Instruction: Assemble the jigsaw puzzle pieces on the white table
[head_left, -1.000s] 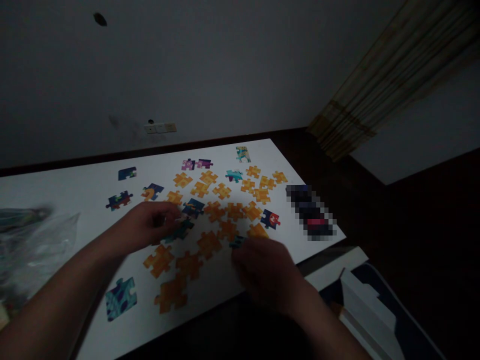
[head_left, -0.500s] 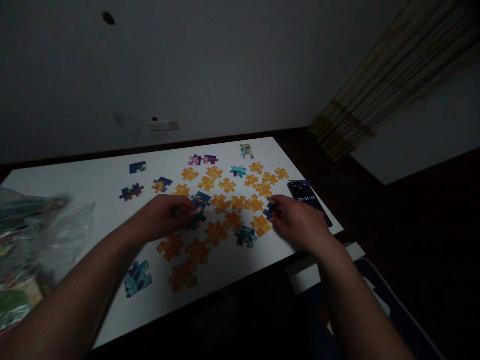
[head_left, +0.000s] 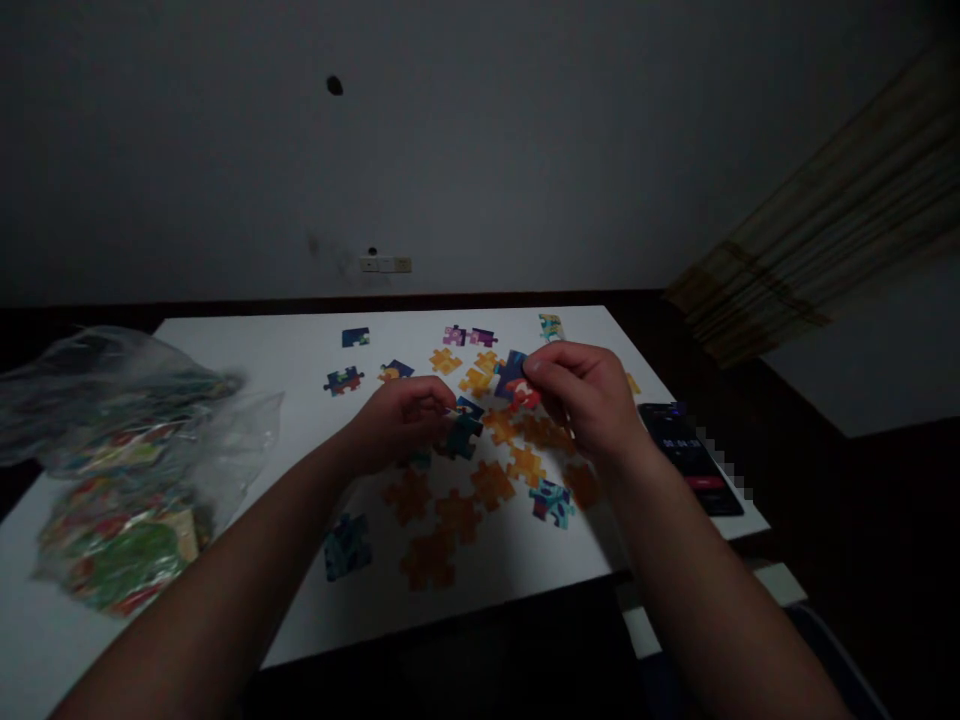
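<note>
Pinched between thumb and fingers of my right hand (head_left: 589, 395) is a blue and red jigsaw piece (head_left: 516, 382), raised above the table with its picture towards me. My left hand (head_left: 405, 420) is closed at the fingertips on a dark teal jigsaw piece (head_left: 463, 434), just left of and below the other one. Orange pieces (head_left: 457, 515) lie loose under and around both hands, some of them hidden. A teal and purple piece (head_left: 553, 503) rests below my right wrist, and a blue-teal one (head_left: 347, 547) is near my left forearm.
Clear plastic bags (head_left: 142, 500) with colourful contents cover the table's left side. A phone (head_left: 690, 460) showing a timer lies at the right edge. Joined purple pieces (head_left: 469, 337) and several dark blue pieces (head_left: 344, 380) sit farther back on the white table (head_left: 277, 340).
My right hand has lifted the blue and red piece off the table and brought it towards my left hand. The teal piece is now raised in my left hand. The view has turned left.
</note>
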